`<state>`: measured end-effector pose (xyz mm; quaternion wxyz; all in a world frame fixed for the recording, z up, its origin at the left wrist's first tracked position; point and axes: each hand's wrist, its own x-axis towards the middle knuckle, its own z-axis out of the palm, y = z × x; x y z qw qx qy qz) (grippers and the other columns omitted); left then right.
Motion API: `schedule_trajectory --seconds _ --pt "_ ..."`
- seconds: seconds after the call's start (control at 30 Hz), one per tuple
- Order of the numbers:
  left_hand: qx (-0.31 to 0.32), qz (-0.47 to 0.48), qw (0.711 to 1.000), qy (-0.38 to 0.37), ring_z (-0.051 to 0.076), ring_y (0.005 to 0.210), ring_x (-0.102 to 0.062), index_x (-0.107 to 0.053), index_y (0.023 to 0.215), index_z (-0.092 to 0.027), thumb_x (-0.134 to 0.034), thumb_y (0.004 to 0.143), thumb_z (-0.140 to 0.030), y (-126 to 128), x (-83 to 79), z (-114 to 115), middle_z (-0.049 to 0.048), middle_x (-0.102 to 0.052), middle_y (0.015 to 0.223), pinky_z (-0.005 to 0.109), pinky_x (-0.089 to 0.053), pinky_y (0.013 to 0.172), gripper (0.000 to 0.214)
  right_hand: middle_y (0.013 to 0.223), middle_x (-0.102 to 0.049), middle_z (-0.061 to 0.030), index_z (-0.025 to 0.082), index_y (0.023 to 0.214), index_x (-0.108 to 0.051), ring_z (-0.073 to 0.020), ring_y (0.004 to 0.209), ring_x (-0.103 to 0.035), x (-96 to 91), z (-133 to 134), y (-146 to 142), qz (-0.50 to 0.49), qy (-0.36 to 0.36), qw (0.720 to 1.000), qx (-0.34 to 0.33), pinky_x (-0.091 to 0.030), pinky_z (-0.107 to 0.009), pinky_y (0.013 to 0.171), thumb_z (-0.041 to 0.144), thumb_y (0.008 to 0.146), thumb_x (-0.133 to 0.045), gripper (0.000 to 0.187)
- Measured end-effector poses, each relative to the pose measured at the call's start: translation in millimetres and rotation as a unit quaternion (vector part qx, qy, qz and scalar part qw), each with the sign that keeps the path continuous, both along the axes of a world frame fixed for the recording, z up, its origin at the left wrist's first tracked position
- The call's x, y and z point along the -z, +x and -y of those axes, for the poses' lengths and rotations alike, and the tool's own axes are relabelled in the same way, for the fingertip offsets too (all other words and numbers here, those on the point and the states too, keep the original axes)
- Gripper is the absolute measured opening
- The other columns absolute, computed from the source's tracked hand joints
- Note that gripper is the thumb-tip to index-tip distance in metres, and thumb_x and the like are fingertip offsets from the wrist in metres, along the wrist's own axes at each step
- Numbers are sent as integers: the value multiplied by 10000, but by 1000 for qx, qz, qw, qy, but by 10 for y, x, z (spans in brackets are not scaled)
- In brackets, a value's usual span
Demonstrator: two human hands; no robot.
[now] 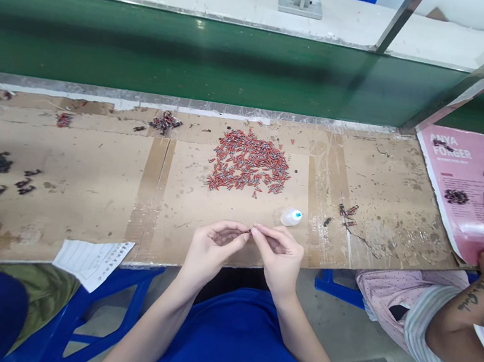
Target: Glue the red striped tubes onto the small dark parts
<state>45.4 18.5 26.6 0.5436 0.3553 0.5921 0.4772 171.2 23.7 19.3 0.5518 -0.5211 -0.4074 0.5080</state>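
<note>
Left hand (pixel 207 248) and right hand (pixel 283 257) pinch a tiny part (pixel 250 231) near the six-o'clock desk edge (pixel 349 264). Bare cardboard (pixel 190 181) opens toward ten o'clock.

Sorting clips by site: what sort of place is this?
Probably a factory assembly workshop: what looks like a green conveyor belt runs behind a cardboard-covered bench, which bears a heap of small red parts.
</note>
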Motion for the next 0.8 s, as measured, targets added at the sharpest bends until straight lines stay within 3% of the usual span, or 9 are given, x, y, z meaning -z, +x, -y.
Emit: schedule_trajectory --seconds 0.27,0.57,0.8 --pt "20 12 1000 -11 200 717 -719 -713 717 -151 -813 581 -349 -4 -8 1 75 -756 749 303 -594 727 260 820 -783 -55 215 793 -785 -239 779 -744 20 -77 167 -27 -95 991 -95 -612 -399 805 355 626 -831 223" --pt "21 9 1000 -10 195 727 -717 -707 719 -149 -813 580 -342 6 51 -2 74 -755 759 299 -589 747 260 794 -787 -45 219 776 -785 -234 754 -749 45 -77 158 -39 -98 990 -94 -615 -389 785 339 632 -820 190" --pt "37 31 999 -9 208 761 -727 -720 782 -152 -827 579 -375 25 -19 -13 83 -764 788 309 -597 759 319 832 -772 -49 224 811 -785 -214 774 -735 4 -27 146 13 -24 998 -57 -613 -344 757 289 736 -743 107"
